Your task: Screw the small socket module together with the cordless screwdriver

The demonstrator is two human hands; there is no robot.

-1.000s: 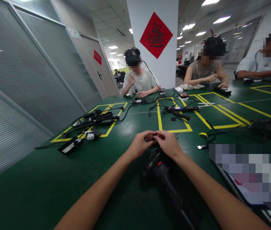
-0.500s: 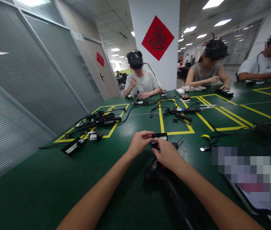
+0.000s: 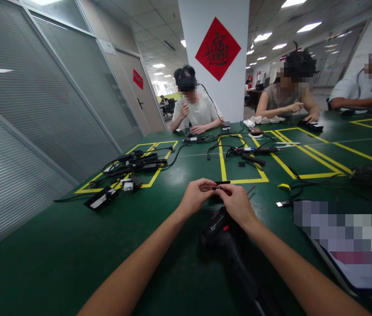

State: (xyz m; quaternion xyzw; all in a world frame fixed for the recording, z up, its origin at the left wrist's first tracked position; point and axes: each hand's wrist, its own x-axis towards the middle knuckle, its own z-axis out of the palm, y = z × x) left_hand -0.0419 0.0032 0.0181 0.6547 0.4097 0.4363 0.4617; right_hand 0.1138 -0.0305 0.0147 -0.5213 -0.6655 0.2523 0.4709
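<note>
The handwork looks to be midway: one black piece (image 3: 224,182) is in the fingers and not yet laid down by itself, while the tool near it goes unused. The fingers hide most of the piece, so I can't fairly say what on it is finished and what is left. It sits at the centre of the green table (image 3: 159,210), just beyond the head of the tool and near the yellow tape (image 3: 248,181).

There are two hands at work. The left hand (image 3: 196,196) has its fingers narrowed in a pinch at the piece; the right hand (image 3: 238,202) pinches just beside them, the tips meeting or nearly so. Counted around them: one black handheld tool (image 3: 236,256) with red marks, lying between the forearms; one thin rod (image 3: 251,190) poking out past the right hand; one labelled black plate (image 3: 102,199) and one white block (image 3: 127,184) to the left, by a tangle of cables (image 3: 142,163) too knotted to count.
</note>
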